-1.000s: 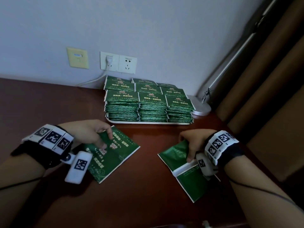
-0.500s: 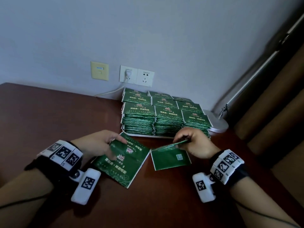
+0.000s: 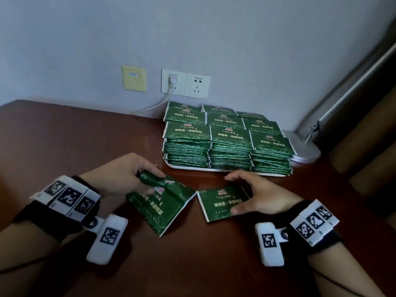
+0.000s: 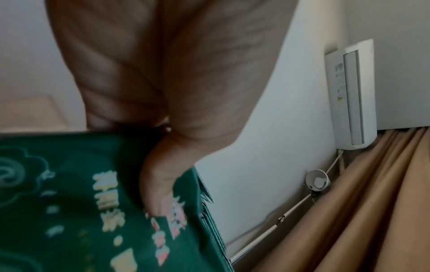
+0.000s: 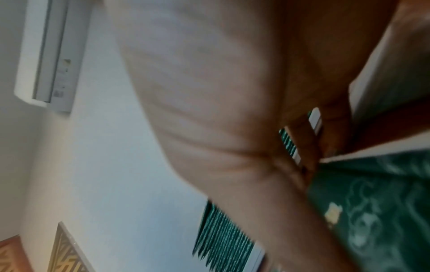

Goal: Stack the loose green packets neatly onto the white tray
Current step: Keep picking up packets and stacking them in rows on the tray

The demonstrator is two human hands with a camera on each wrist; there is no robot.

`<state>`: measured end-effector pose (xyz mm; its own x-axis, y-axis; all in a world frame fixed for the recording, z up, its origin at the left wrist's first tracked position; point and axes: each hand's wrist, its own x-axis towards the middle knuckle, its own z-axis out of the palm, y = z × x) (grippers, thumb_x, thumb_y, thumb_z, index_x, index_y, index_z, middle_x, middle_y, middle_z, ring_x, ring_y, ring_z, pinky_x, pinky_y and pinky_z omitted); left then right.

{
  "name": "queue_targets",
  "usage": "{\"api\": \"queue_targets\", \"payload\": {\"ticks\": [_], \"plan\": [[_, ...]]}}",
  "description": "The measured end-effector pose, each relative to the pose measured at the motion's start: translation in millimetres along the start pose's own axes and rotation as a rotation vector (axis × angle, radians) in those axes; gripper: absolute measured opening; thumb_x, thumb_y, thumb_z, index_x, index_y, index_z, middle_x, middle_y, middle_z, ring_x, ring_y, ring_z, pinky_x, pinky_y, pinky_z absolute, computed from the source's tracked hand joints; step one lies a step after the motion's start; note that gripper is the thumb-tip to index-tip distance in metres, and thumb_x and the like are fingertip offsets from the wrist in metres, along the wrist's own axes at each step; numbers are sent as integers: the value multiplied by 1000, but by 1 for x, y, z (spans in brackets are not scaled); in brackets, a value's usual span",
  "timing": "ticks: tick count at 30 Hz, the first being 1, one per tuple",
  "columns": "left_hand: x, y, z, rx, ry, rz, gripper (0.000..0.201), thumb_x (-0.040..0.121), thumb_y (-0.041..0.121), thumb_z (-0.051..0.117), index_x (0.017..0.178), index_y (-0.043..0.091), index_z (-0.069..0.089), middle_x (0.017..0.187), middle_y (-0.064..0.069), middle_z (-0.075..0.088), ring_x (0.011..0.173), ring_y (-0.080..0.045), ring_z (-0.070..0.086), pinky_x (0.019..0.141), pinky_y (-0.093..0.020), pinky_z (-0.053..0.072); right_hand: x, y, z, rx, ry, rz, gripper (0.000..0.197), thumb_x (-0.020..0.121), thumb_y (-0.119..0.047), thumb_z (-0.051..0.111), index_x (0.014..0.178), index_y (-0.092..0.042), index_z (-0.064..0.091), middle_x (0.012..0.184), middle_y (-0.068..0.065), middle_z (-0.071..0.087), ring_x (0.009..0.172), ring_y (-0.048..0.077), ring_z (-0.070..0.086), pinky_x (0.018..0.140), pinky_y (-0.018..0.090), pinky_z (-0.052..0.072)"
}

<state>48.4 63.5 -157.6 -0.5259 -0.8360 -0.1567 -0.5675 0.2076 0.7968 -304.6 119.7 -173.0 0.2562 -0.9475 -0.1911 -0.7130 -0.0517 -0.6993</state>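
Note:
Two loose green packets lie on the brown table in front of the white tray [image 3: 186, 167]. My left hand [image 3: 137, 175] pinches the far corner of the left packet [image 3: 162, 207], thumb on its printed face, and curls that end up off the table. My right hand [image 3: 255, 195] holds the right packet [image 3: 220, 203] between thumb and fingers, face up and nearly flat. The tray carries several tall stacks of green packets [image 3: 230, 136]. In the left wrist view the thumb [image 4: 158, 185] presses on the left packet [image 4: 69, 211]. The right wrist view shows the right packet [image 5: 377, 211] and the stacks [image 5: 223, 231].
A round white lamp base [image 3: 305, 152] with a slanted metal arm stands right of the tray. Wall sockets [image 3: 185, 84] and a white cable sit behind the tray. Brown curtains [image 3: 368, 136] hang at the right. Bare tabletop stretches to the left of the tray.
The right hand brought its packet from the right front toward the middle and turned it printed side up. The left hand has lifted and curled the far end of its packet.

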Motion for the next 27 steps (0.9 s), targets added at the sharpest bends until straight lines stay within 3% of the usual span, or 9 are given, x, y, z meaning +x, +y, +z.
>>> {"api": "queue_targets", "payload": {"ticks": [3, 5, 9, 11, 13, 15, 18, 22, 27], "plan": [[-2, 6, 1, 75, 129, 67, 17, 79, 10, 82, 84, 26, 81, 79, 4, 76, 75, -7, 70, 73, -19, 53, -5, -2, 1, -92, -6, 58, 82, 64, -22, 92, 132, -40, 49, 130, -19, 49, 119, 1, 50, 105, 25, 42], [-4, 9, 1, 166, 215, 141, 12, 75, 22, 85, 74, 33, 79, 81, 4, 67, 74, -3, 63, 69, -18, 46, -6, -3, 4, -109, -3, 72, 81, 63, -21, 92, 130, -40, 50, 125, -16, 49, 117, 4, 51, 103, 26, 44], [-7, 14, 2, 100, 302, 252, 16, 64, 50, 80, 70, 36, 76, 109, 10, 60, 104, 2, 59, 86, -22, 44, -8, -5, 7, -30, -15, 122, 64, 59, -18, 94, 111, -35, 62, 108, -9, 67, 96, 7, 67, 92, 34, 56], [-8, 16, 6, -38, 307, 277, 26, 64, 55, 83, 72, 31, 76, 108, 9, 69, 99, -6, 66, 88, -32, 50, -10, -6, 7, -28, -14, 123, 53, 58, -19, 94, 100, -31, 64, 98, -6, 72, 88, 8, 70, 87, 36, 57], [-5, 15, 12, -147, 286, 257, 29, 69, 51, 82, 76, 24, 73, 91, 2, 74, 80, -21, 70, 74, -41, 52, -11, -8, 6, -32, -12, 113, 48, 58, -20, 94, 94, -29, 64, 93, -6, 73, 86, 9, 70, 85, 37, 58], [0, 12, 19, -126, 294, 232, 24, 76, 41, 81, 80, 22, 68, 85, 3, 74, 77, -11, 67, 72, -32, 47, -12, -10, 7, -23, -8, 95, 47, 59, -17, 93, 94, -26, 63, 91, -5, 73, 86, 12, 70, 84, 38, 58], [4, 6, 24, -20, 216, 96, 32, 77, 34, 82, 99, 25, 62, 105, 9, 70, 96, 0, 65, 82, -19, 47, -12, -11, 8, 7, -15, 71, 46, 60, -13, 92, 95, -22, 63, 91, -2, 73, 88, 16, 70, 85, 41, 57], [3, -2, 22, -6, 43, 9, 72, 59, 17, 95, 118, 32, 58, 116, 10, 65, 97, -3, 67, 90, -23, 52, -11, -9, 8, 48, -17, 61, 47, 61, -11, 92, 98, -21, 63, 94, 1, 73, 90, 19, 71, 86, 42, 58], [3, 5, 22, -206, 11, 60, 34, 70, 4, 87, 101, 11, 74, 94, -8, 77, 84, -19, 73, 77, -26, 55, -10, -6, 9, 59, 12, 43, 47, 63, -11, 91, 98, -25, 63, 94, -2, 73, 89, 16, 70, 87, 43, 57]]}}
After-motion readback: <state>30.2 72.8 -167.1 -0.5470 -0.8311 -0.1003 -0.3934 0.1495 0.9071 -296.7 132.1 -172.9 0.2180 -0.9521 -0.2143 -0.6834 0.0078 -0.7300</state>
